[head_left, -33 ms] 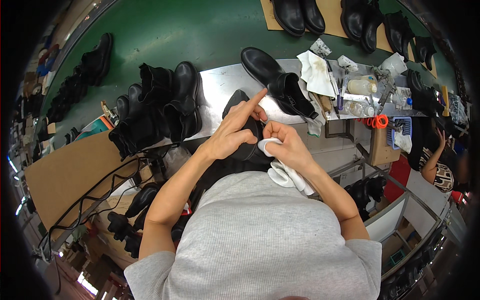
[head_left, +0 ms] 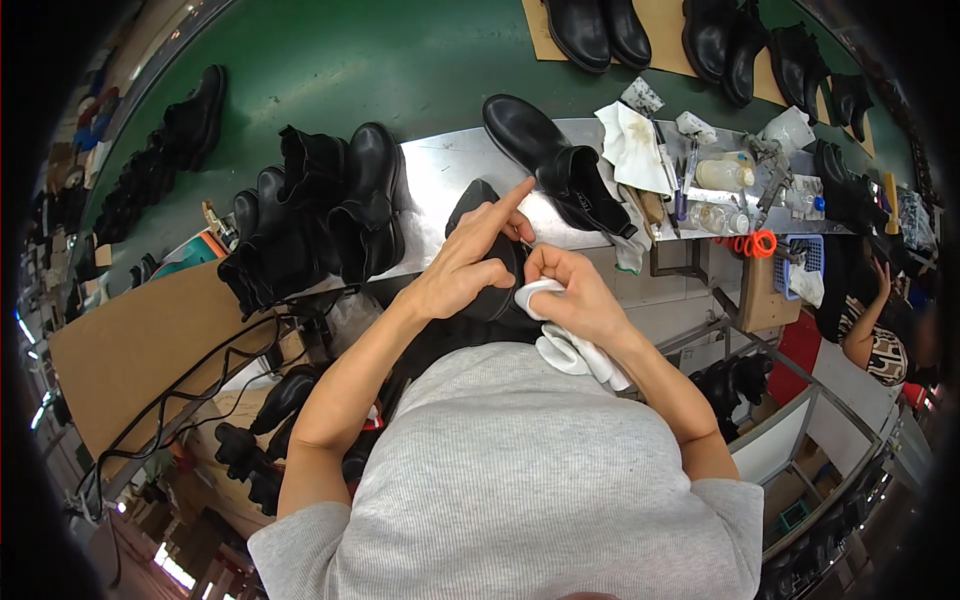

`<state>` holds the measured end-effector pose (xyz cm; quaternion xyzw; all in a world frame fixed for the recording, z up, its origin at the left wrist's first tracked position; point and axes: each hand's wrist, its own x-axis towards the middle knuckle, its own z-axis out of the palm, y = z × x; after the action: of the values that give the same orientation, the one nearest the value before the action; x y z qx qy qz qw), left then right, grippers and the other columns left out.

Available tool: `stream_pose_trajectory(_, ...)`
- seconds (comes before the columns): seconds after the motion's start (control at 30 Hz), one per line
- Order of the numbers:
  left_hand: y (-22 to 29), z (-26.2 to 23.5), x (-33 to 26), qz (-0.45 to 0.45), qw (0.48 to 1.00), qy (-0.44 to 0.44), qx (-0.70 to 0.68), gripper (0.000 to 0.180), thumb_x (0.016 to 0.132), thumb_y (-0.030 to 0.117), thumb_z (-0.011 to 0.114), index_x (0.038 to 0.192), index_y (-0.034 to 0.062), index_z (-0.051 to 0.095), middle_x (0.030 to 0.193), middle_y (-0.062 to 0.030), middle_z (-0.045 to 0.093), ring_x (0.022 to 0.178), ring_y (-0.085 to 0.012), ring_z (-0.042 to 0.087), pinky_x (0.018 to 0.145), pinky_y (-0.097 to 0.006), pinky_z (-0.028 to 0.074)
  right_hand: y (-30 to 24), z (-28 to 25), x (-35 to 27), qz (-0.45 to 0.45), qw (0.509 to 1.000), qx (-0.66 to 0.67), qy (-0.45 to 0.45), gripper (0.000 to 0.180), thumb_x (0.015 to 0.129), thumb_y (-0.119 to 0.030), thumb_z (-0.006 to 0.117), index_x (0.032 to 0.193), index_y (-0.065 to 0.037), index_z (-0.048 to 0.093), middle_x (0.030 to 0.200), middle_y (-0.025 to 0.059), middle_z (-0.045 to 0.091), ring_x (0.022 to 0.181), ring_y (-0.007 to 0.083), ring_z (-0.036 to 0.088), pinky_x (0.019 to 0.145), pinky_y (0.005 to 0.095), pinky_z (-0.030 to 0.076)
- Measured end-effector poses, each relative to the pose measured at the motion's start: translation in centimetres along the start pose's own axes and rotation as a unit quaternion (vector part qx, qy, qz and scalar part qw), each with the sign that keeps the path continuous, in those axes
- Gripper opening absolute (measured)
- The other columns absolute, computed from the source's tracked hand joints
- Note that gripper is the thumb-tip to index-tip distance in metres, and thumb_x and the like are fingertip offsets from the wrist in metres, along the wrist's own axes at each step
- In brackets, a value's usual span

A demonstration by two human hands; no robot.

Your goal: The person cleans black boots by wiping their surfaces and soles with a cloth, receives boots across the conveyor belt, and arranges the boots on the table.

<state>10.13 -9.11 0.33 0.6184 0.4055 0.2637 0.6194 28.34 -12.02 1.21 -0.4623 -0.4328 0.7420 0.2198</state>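
Observation:
A black boot (head_left: 481, 194) is in front of me at the bench's near edge, dark sole facing me. My left hand (head_left: 470, 262) steadies it, thumb pressed on the boot and index finger stretched out past its edge. At its right side my right hand (head_left: 578, 292) is closed, fingertips pinched near the left fingertips. A white cloth (head_left: 568, 352) is bunched in that hand and hangs down from it. Something thin and small shows at the right fingertips, too small to name. Beyond the hands another black ankle boot (head_left: 540, 140) lies on its side on the metal top.
Several black boots (head_left: 365, 190) stand on the left of the metal bench top (head_left: 425, 160). At right are crumpled white paper (head_left: 635, 150), pens, bottles (head_left: 722, 174) and a coiled orange hose (head_left: 762, 243). More boots line the green surface (head_left: 400, 70). Another person's arm (head_left: 868, 320) shows far right.

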Motion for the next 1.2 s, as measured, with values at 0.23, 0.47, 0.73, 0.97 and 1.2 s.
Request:
stream_pose_trajectory(0.23,0.13,-0.01,0.25,0.0,1.0,0.002,0.011,0.096,0.049,0.022,0.051,0.142,0.0062,0.03,0.099,-0.009,0.05,0.094,-0.0211,0.047,0.097,-0.032,0.03,-0.16,-0.05,0.28,0.034,0.997,0.068,0.028,0.013,0.07,-0.007,0.06,0.076,-0.005,0.049,0.067,-0.0026,0.047,0.062,0.0036,0.044,0.055,0.0194,0.035)
stream_pose_trajectory(0.47,0.08,-0.01,0.27,-0.001,1.0,-0.002,0.007,0.097,0.048,0.022,0.051,0.142,0.0068,0.03,0.1,-0.0091,0.05,0.095,-0.0216,0.047,0.097,-0.032,0.031,0.56,0.23,0.04,0.006,0.998,0.046,0.037,0.014,0.069,-0.007,0.059,0.077,-0.004,0.049,0.066,-0.0021,0.047,0.061,0.0051,0.043,0.056,0.0214,0.035)
stream_pose_trajectory(0.73,0.12,-0.07,0.12,0.0,1.0,-0.005,0.008,0.097,0.048,0.022,0.051,0.142,0.0069,0.03,0.1,-0.0093,0.05,0.094,-0.0222,0.047,0.097,-0.033,0.031,0.29,0.62,-0.15,-0.041,0.998,-0.02,0.041,0.013,0.068,-0.007,0.059,0.076,-0.004,0.048,0.065,-0.0023,0.047,0.061,0.0051,0.042,0.055,0.0219,0.035)
stream_pose_trajectory(0.97,0.05,-0.08,0.05,-0.001,1.0,-0.007,0.011,0.097,0.048,0.022,0.051,0.142,0.0071,0.03,0.1,-0.009,0.05,0.095,-0.0223,0.046,0.097,-0.033,0.031,-0.12,0.61,-0.36,-0.037,0.997,-0.064,0.021,0.011,0.071,-0.005,0.057,0.075,-0.005,0.047,0.067,-0.003,0.047,0.061,0.0037,0.042,0.055,0.0207,0.034)
stream_pose_trajectory(1.2,0.11,-0.13,-0.01,-0.003,1.0,-0.011,0.018,0.097,0.048,0.023,0.051,0.141,0.0068,0.03,0.099,-0.0091,0.05,0.095,-0.0226,0.046,0.097,-0.032,0.031,0.01,0.55,-0.49,-0.028,0.998,-0.05,0.018,0.011,0.071,-0.006,0.058,0.073,-0.004,0.047,0.066,-0.0031,0.047,0.06,0.0036,0.042,0.054,0.0206,0.033)
